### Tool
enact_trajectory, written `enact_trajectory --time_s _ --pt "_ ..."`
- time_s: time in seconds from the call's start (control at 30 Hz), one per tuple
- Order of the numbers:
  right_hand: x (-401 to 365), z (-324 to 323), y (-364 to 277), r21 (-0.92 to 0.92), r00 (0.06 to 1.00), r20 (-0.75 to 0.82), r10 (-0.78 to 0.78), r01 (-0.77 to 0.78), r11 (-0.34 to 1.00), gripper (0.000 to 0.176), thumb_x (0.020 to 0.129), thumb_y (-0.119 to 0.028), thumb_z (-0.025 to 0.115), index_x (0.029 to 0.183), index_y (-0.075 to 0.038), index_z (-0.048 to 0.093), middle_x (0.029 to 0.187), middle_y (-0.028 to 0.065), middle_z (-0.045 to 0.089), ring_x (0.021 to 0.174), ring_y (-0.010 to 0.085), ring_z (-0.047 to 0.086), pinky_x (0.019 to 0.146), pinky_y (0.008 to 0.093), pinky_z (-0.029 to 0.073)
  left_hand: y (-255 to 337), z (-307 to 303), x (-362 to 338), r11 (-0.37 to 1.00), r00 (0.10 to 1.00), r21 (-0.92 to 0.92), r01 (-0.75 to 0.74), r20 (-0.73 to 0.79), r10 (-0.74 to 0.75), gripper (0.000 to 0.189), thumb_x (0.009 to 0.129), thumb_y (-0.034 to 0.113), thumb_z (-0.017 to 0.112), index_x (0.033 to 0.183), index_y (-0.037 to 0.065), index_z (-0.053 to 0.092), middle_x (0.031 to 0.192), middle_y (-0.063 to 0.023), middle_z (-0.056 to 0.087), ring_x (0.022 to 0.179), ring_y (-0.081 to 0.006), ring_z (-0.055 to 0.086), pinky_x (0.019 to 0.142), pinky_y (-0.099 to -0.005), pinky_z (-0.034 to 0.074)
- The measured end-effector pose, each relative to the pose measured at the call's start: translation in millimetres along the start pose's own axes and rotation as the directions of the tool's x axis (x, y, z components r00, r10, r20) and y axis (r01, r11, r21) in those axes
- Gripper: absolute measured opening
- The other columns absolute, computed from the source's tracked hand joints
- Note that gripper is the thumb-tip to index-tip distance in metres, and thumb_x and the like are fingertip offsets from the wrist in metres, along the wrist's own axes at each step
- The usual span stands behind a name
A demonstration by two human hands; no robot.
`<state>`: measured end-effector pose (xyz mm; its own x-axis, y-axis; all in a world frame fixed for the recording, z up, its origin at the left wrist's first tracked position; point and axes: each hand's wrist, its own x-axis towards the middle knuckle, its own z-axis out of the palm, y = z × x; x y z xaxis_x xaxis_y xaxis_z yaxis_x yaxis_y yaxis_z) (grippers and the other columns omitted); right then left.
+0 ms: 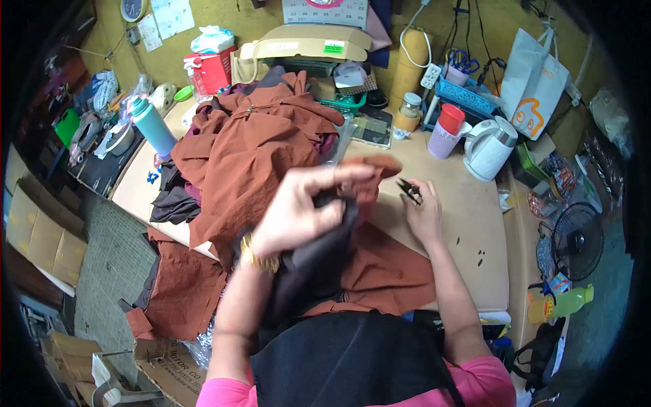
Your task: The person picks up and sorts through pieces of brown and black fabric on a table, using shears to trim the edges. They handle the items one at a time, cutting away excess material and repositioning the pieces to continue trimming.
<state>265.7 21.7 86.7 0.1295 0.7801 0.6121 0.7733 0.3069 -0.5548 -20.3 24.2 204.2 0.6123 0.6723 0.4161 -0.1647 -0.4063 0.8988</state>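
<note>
My left hand (pixel 295 210), with a gold bracelet at the wrist, is raised over the table and pinches a rust-brown garment (pixel 386 264) with dark lining. The raised end of the cloth is smeared by motion; the rest hangs down to my lap. To the right, my right hand (pixel 424 210) is closed around small black thread snips (pixel 409 191), their tips pointing up and left. The snips are apart from the cloth. A large heap of rust-brown garments (pixel 237 149) lies beyond my left hand.
A teal bottle (pixel 152 127) stands at the left. Towards the back right are a red-lidded purple cup (pixel 445 133), a white electric kettle (pixel 489 149) and a blue basket (pixel 468 95). Small dark scraps (pixel 481 258) lie on the table (pixel 468 203). A black fan (pixel 578 241) stands right.
</note>
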Motion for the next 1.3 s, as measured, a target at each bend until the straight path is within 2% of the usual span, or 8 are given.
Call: enact_trajectory --time_s 0.23,0.37,0.47,0.67,0.8,0.9,1.03,1.3 --pt "-44 -2 137 -0.43 0.958 0.01 0.288 -0.255 0.866 0.029 0.086 -0.01 0.065 0.115 -0.006 0.06 0.107 0.0189 0.057 0.1 0.0405 0.06 0.083 0.0487 0.049 12 -61 112 0.182 0.721 0.98 -0.079 -0.07 0.689 0.036 0.076 -0.007 0.056 0.109 0.001 0.066 0.097 -0.0182 0.067 0.094 -0.0343 0.065 0.085 -0.0383 0.052" --pt "-44 -1 136 -0.514 0.875 0.09 0.477 -0.369 0.774 0.029 0.086 -0.019 0.068 0.111 -0.005 0.062 0.093 0.0175 0.064 0.091 0.0395 0.063 0.077 0.0489 0.05 -23 22 52 0.633 0.969 0.747 -0.202 0.245 0.021 0.041 0.082 0.034 0.072 0.099 -0.002 0.061 0.085 -0.0235 0.063 0.084 -0.0388 0.065 0.075 -0.0449 0.052" --pt "-43 8 122 -0.486 0.872 0.215 0.44 -0.296 0.822 0.024 0.092 -0.027 0.063 0.106 -0.009 0.067 0.094 0.0157 0.071 0.084 0.0371 0.068 0.076 0.0487 0.052 -125 98 -16 0.491 0.864 0.871 0.031 0.224 -0.451 0.112 0.076 0.071 0.065 0.148 -0.008 0.03 0.156 -0.0281 0.026 0.147 -0.042 0.019 0.117 -0.0576 0.02" --pt "-45 33 92 0.476 0.629 0.651 0.425 -0.774 0.418 0.034 0.1 -0.035 0.055 0.108 -0.003 0.068 0.09 0.008 0.071 0.068 0.0169 0.064 0.059 0.0306 0.049 -233 96 -15 0.597 0.989 0.799 0.071 -0.134 0.062 0.019 0.09 0.015 0.062 0.103 0.002 0.06 0.117 -0.0171 0.064 0.117 -0.037 0.056 0.106 -0.0509 0.037" --pt "-31 30 55 0.932 0.783 0.217 0.583 -0.344 0.115 0.037 0.104 -0.035 0.048 0.114 -0.004 0.064 0.099 0.0078 0.069 0.073 0.0124 0.06 0.06 0.0254 0.047 -158 83 44 0.753 0.938 -0.656 0.043 -0.233 -0.257 0.027 0.1 0.02 0.052 0.122 0.006 0.058 0.124 -0.0052 0.061 0.118 -0.0203 0.055 0.104 -0.0351 0.042" --pt "-2 -9 -1 0.923 0.929 -0.21 0.304 0.086 0.374 0.034 0.106 -0.032 0.045 0.122 -0.004 0.054 0.147 0.0171 0.045 0.135 0.0305 0.046 0.101 0.0418 0.047 -128 46 37 0.135 0.972 -0.986 -0.094 -0.062 0.226 0.044 0.102 0.033 0.047 0.136 0.005 0.05 0.135 -0.0071 0.056 0.12 -0.0242 0.054 0.107 -0.0377 0.042" --pt "43 -23 -28 0.2 0.901 -0.323 -0.288 0.363 0.91 0.016 0.099 -0.006 0.052 0.11 -0.002 0.064 0.142 0.0198 0.051 0.138 0.0333 0.043 0.11 0.0433 0.04 -186 2 -35 0.553 0.838 -0.795 -0.25 -0.464 -0.288 0.042 0.099 0.029 0.05 0.132 0.003 0.053 0.127 -0.0088 0.059 0.114 -0.0239 0.058 0.101 -0.0385 0.045" --pt "22 18 18 0.185 0.988 -0.135 0.071 -0.045 0.982 0.007 0.092 -0.005 0.063 0.096 0.001 0.066 0.098 0.0144 0.065 0.092 0.0259 0.065 0.08 0.0356 0.051 -149 -65 -206 0.891 0.839 0.276 0.361 -0.513 -0.181 0.03 0.092 0.015 0.061 0.118 0.0 0.062 0.105 -0.0072 0.07 0.094 -0.0185 0.066 0.084 -0.0334 0.052"
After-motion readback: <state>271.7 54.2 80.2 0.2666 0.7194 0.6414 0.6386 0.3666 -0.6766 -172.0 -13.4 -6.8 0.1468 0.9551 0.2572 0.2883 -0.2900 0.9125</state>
